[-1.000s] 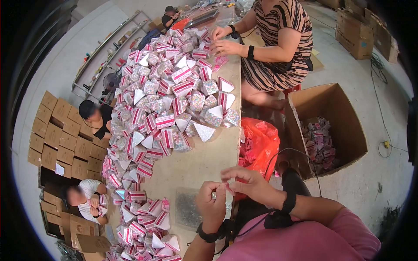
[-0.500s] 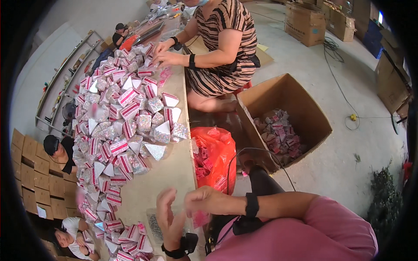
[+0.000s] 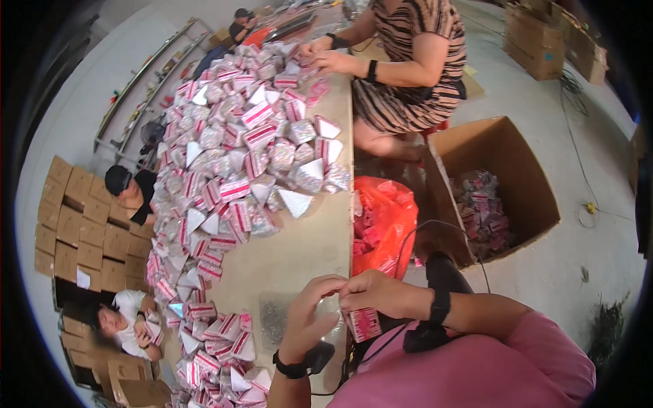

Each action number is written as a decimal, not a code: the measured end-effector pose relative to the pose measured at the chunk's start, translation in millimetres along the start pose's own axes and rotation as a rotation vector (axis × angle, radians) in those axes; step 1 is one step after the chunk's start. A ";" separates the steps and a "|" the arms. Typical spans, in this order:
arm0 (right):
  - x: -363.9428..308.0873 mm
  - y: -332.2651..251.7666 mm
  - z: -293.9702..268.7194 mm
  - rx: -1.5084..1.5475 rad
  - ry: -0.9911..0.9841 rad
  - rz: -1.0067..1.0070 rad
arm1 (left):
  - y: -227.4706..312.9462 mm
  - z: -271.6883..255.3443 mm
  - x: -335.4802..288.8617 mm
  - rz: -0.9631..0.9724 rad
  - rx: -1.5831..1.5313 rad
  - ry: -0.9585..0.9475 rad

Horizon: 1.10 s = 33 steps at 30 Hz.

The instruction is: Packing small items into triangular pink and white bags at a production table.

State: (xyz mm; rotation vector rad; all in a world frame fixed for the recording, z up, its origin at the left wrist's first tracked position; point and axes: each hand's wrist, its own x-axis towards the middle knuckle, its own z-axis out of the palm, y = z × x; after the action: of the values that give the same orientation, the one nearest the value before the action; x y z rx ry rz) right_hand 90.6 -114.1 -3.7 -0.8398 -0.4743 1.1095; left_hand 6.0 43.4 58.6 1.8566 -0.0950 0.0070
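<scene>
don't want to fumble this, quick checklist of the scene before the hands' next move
1. Pink card held by the right hand: ok.
2. Left hand close beside the right hand: ok.
3. Left hand's grip firm on anything: cannot tell.
4. Red bag open at the top, pink pieces showing inside: ok.
5. Pile of wrapped packages apart from both of the wearer's hands: ok.
6. Cardboard box open: ok.
</scene>
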 end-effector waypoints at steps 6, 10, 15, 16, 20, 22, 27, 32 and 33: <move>-1.1 -4.5 4.4 0.001 0.022 0.128 | 4.1 11.8 -13.2 0.173 0.495 0.260; -0.2 -6.4 2.2 -0.212 0.025 0.075 | -9.8 17.6 -14.0 0.218 0.559 0.350; 5.4 -17.6 10.4 -0.383 -0.013 -0.206 | -9.5 23.3 -12.7 0.022 0.367 0.439; 6.0 -13.1 12.5 -0.383 0.016 -0.209 | -9.3 25.2 -10.5 -0.036 0.283 0.431; 7.3 -6.0 18.9 -0.611 0.139 -0.321 | -8.5 30.4 -3.3 -0.039 0.229 0.441; 7.0 -11.9 18.6 -1.032 0.236 -0.494 | -12.8 30.7 0.9 -0.067 0.232 0.445; 6.6 -18.2 12.7 -0.277 0.094 -0.130 | -17.4 33.8 2.7 0.033 0.400 0.420; 9.2 1.0 1.4 -0.383 0.192 -0.098 | -15.6 33.5 9.8 0.055 0.400 0.441; 8.7 3.7 -2.3 -0.451 0.198 -0.099 | -16.2 33.2 9.9 0.033 0.391 0.458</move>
State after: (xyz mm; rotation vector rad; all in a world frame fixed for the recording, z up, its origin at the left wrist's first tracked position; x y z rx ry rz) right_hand 93.4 -106.1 -8.6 -1.2925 -0.6032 0.8272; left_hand 15.5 15.5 34.2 2.1945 0.2086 0.5023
